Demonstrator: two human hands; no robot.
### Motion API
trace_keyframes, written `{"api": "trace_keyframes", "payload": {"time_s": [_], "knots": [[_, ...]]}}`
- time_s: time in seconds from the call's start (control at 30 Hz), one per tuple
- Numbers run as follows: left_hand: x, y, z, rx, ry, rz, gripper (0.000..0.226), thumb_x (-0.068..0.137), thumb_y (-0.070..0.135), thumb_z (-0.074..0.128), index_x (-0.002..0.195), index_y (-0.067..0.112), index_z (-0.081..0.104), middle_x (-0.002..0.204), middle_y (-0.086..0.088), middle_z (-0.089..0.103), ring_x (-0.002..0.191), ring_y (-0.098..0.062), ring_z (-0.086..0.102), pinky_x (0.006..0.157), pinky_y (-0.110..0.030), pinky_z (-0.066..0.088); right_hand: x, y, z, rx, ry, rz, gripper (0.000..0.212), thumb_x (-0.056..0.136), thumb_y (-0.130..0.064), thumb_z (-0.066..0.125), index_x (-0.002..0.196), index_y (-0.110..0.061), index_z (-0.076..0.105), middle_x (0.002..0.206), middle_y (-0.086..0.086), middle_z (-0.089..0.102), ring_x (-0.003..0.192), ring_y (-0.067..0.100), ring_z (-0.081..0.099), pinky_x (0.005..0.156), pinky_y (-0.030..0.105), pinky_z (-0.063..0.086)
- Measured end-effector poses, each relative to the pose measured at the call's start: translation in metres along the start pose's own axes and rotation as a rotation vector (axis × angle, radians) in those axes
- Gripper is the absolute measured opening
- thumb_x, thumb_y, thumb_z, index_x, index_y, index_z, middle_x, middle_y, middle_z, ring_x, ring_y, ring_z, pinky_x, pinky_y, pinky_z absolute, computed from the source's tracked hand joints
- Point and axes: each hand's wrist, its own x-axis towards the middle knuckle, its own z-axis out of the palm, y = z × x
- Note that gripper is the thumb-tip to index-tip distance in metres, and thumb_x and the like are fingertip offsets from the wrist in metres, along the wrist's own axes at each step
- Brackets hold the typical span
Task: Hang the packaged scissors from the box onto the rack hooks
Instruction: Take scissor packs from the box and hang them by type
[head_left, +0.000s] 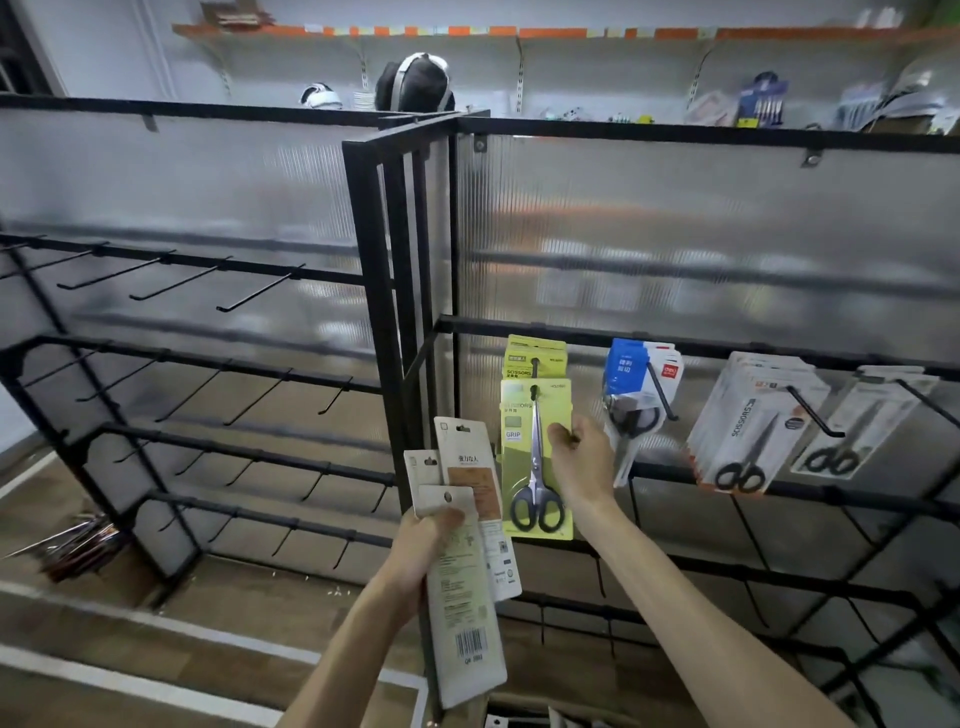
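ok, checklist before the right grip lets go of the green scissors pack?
1. Hang hole of green pack on hook: ok, the hook tip shows through it.
2. Pack seated well back on the hook: cannot tell.
3. right grip pinches the pack's right edge: ok.
4. left grip holds the spare packs: ok, three fanned out, backs showing.
5. blue pack on the next hook hangs apart from the green one: ok.
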Motion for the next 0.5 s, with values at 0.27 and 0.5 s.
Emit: {"api": "trace_keyframes", "payload": {"time_s": [0.27, 0.5], "knots": [[0.012, 0.002, 0.003, -0.025, 0.049, -0.06, 0.024, 0.096, 0.008, 0.06, 0.118, 0.005, 0.068, 0.104, -0.018, 0.077, 0.096, -0.038, 0.074, 0.091, -0.057, 0.058, 0.06, -0.01, 0.016, -0.041, 0.028, 0.088, 0.014, 0.097, -0.018, 0.052, 0.084, -0.011, 0.053, 0.073, 0.004, 0.052, 0.069, 0.019, 0.049, 0.056, 0.03, 0.033], [0.006, 0.012, 0.009, -0.034, 0.018, -0.048, 0.021, 0.097, 0.009, 0.06, 0.116, 0.006, 0.07, 0.102, -0.017, 0.077, 0.094, -0.036, 0.075, 0.087, -0.052, 0.06, 0.079, 0.002, 0.022, -0.034, 0.012, 0.095, 0.019, 0.099, -0.024, 0.053, 0.088, -0.011, 0.061, 0.081, 0.007, 0.062, 0.073, 0.019, 0.055, 0.062, 0.03, 0.037]]}}
